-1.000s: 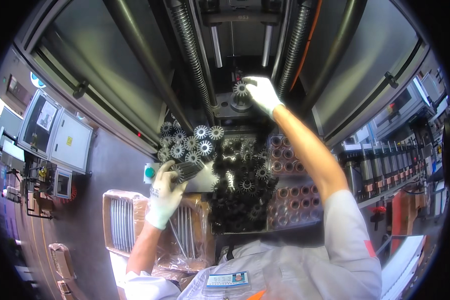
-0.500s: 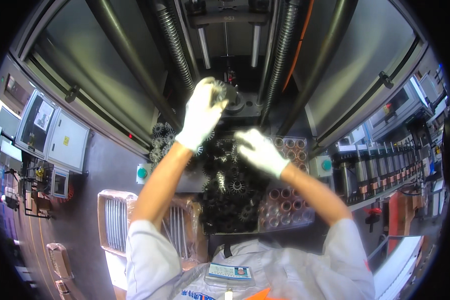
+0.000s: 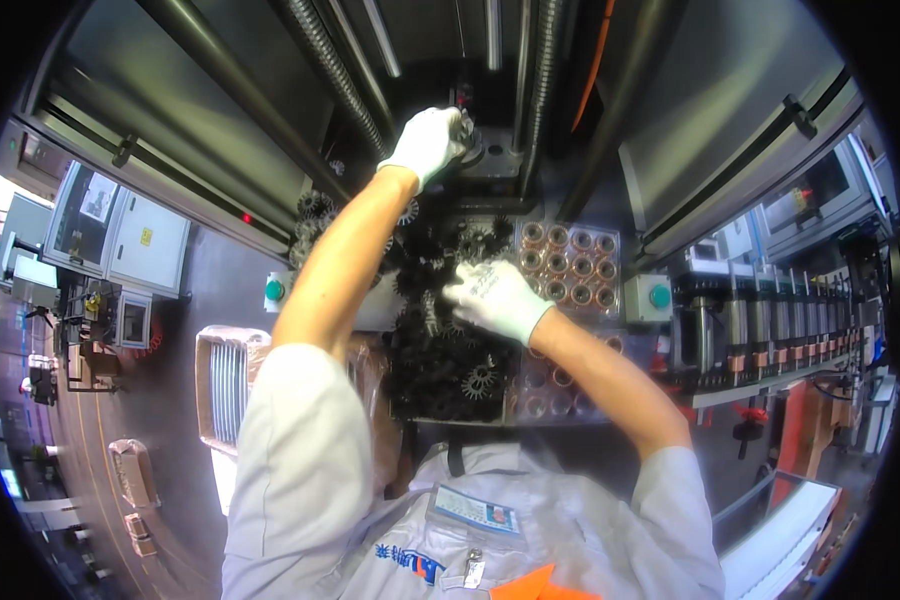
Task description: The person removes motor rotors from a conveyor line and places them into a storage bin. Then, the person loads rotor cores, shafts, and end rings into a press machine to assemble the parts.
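My left hand (image 3: 428,148), in a white glove, is closed around a dark slotted metal core (image 3: 463,128). It reaches far forward to the round fixture (image 3: 490,158) on the press bed; whether the core touches the fixture is hidden by my fingers. Nearer to me, my right hand (image 3: 498,298), also gloved, is over a pile of black toothed cores (image 3: 480,380). Its fingers are bent together at the pile, and what they pinch, if anything, cannot be made out. More toothed cores (image 3: 315,205) lie beyond my left forearm.
A clear tray of copper-coloured rings (image 3: 580,265) stands right of the pile, with another partly under my right forearm. Green buttons (image 3: 274,290) (image 3: 660,297) flank the work area. Press columns (image 3: 240,75) rise on both sides. A wrapped box of metal rods (image 3: 228,385) stands at left.
My left hand has carried the slotted core forward to the fixture. My right hand has shifted slightly left over the pile. The whole view has tilted, moving the trays up in the picture.
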Available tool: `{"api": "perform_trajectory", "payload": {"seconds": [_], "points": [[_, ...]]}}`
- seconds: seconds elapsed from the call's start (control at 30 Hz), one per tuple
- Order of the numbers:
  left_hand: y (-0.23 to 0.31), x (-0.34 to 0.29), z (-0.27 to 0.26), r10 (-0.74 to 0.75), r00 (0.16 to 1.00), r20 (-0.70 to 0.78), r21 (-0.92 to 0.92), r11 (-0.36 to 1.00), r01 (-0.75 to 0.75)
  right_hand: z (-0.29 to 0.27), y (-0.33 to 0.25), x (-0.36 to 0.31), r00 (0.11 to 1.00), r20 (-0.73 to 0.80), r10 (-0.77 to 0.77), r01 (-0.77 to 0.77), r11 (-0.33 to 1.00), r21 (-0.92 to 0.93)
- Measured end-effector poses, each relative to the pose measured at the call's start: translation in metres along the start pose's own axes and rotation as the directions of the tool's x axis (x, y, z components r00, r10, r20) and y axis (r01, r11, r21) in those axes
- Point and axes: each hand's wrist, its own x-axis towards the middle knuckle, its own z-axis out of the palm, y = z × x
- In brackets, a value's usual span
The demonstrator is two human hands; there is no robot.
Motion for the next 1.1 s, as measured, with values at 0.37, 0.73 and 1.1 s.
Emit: {"api": "perform_trajectory", "payload": {"seconds": [0.37, 0.73, 1.1], "points": [[0.007, -0.215, -0.097, -0.549, 0.834, -0.044, -0.117, 0.832, 0.542, 0.006, -0.007, 0.017, 0.999, -0.044, -0.007, 0.005, 0.999, -0.048], [-0.048, -0.516, 0.031, -0.892, 0.435, 0.121, 0.357, 0.448, 0.820, -0.004, -0.035, 0.041, 0.991, 0.018, 0.131, -0.129, 0.988, -0.087], [-0.009, -0.569, 0.001, -0.654, 0.322, 0.684, -0.428, -0.003, 0.904, -0.063, 0.041, 0.035, 0.814, -0.067, 0.577, -0.225, 0.419, 0.880]]}}
